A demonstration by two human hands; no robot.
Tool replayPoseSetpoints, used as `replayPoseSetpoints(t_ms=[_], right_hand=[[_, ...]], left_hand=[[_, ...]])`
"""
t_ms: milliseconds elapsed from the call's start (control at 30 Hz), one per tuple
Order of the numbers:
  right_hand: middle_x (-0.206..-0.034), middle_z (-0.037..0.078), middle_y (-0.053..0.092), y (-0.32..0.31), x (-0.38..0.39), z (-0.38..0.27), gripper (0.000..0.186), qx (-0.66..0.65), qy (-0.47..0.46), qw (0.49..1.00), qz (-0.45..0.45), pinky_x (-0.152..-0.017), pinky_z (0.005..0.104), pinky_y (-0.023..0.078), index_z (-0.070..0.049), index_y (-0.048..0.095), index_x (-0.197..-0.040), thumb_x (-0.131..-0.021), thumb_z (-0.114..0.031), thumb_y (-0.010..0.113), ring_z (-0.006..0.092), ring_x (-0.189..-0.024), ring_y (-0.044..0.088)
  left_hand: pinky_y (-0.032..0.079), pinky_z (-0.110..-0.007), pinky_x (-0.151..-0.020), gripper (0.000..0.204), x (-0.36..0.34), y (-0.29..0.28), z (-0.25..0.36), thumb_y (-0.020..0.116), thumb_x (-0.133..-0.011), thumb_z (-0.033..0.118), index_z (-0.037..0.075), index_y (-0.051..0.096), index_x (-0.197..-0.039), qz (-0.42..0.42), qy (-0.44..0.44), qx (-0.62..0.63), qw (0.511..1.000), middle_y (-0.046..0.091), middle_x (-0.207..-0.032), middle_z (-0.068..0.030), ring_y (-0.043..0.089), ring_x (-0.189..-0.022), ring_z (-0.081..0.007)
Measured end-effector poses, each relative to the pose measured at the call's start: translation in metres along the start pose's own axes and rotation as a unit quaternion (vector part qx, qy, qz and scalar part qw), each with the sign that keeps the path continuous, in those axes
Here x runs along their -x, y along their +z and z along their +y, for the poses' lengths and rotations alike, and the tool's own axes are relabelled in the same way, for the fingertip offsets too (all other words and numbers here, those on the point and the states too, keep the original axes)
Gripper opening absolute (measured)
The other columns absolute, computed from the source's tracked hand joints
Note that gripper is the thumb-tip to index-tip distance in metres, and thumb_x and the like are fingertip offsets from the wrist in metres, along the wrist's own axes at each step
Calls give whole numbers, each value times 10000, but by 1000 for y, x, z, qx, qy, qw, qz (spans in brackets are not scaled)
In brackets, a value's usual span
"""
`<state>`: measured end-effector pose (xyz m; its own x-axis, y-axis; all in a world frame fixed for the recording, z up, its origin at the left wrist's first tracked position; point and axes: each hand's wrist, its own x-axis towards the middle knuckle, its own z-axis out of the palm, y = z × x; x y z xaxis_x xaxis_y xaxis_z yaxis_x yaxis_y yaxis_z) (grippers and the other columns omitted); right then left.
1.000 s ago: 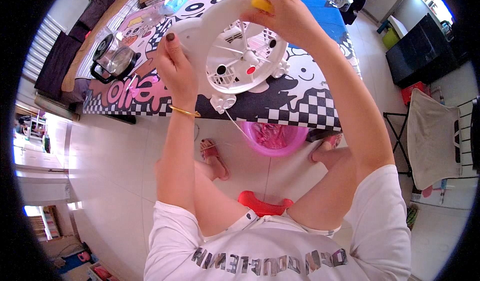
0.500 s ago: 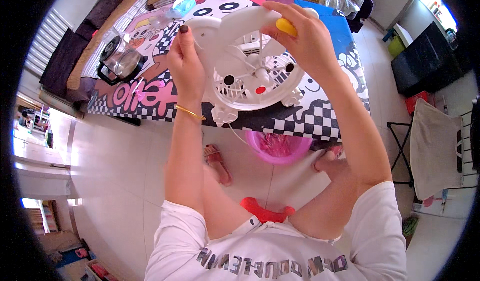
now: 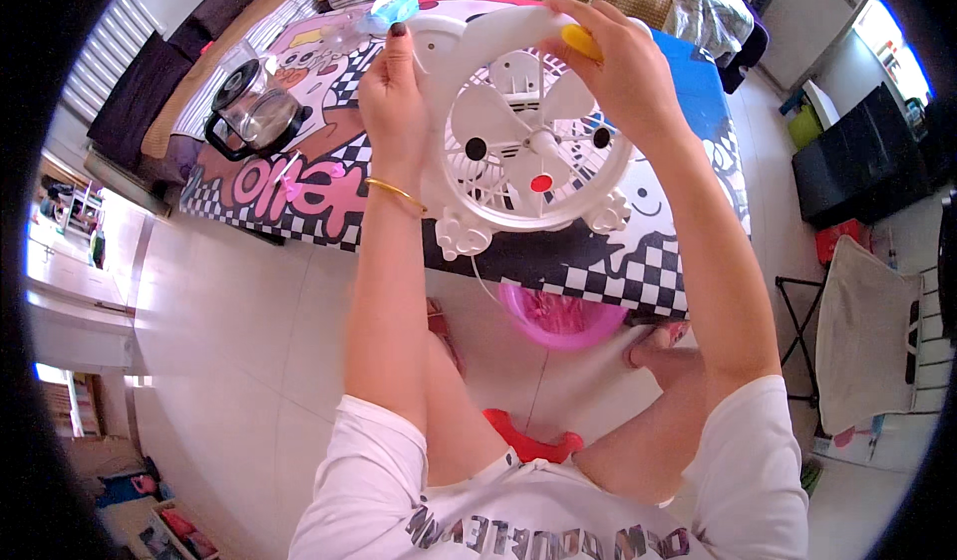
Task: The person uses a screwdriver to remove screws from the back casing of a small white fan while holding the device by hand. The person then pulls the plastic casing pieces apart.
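Note:
A white fan (image 3: 543, 219) with rounded lobes at the top, paw-shaped feet, two black dots and a red dot is held tilted over the near part of the table. Through its round opening the blades (image 3: 568, 102) and a slatted grille show. My left hand (image 3: 391, 92) is closed on the fan's left side, thumb up along the lobe; its fingers are hidden behind. Fingers of my right hand (image 3: 628, 72) curl over the upper right rim. A rounded yellow piece (image 3: 581, 42) sticks out by its thumb and forefinger; the rest of that piece is hidden.
A glass jug (image 3: 257, 120) with a black handle lies on the patterned table cover (image 3: 319, 196), a blue tissue pack (image 3: 394, 8) beyond it. Below the table's front edge stands a pink basin (image 3: 563, 336). A folding chair (image 3: 865, 336) is at the right.
The view has shifted a little. The fan has turned to face me more, so its blades and dots show more fully. Both hands keep their hold on it.

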<state>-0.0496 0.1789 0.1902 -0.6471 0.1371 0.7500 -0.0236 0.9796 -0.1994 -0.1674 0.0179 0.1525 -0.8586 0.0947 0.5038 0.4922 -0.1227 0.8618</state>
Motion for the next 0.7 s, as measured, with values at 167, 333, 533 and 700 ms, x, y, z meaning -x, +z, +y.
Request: replayPoseSetpoints(t_ms=[167,333,533,700], right_hand=[[-917,105,608,1,-4,-2,385,-4,-1,1000,-6,-679,377,487,-113,576,-1119,-779,-282,640,294,-782,611],[-878,96,585,2,-6,-7,372,-9,7,1000,-12,-693,368,465,-113,577,-1121,-786,-261,641,279,-783,583],[-884,95,588,5,-7,-3,361,-11,3,1000,-13,-702,365,466,-107,581,-1111,-788,-257,638,279,-791,584],[-921,106,604,7,-6,0,366,-8,-7,1000,-6,-691,375,483,-98,582,-1100,-782,-269,638,290,-793,610]], left_hand=[[230,-255,-485,550,-4,0,-6,442,-906,461,43,396,-551,3,-3,-21,1000,329,-524,49,277,-536,-74],[232,-261,-482,543,-5,0,-4,437,-914,437,18,418,-570,-5,-20,14,1000,327,-521,42,278,-528,-77],[232,-267,-479,541,-7,0,-10,433,-917,432,14,418,-574,5,-9,4,1000,323,-514,36,278,-524,-82],[231,-276,-475,561,-5,-1,-8,418,-919,444,8,415,-567,-1,0,-14,1000,320,-502,27,279,-514,-89]])
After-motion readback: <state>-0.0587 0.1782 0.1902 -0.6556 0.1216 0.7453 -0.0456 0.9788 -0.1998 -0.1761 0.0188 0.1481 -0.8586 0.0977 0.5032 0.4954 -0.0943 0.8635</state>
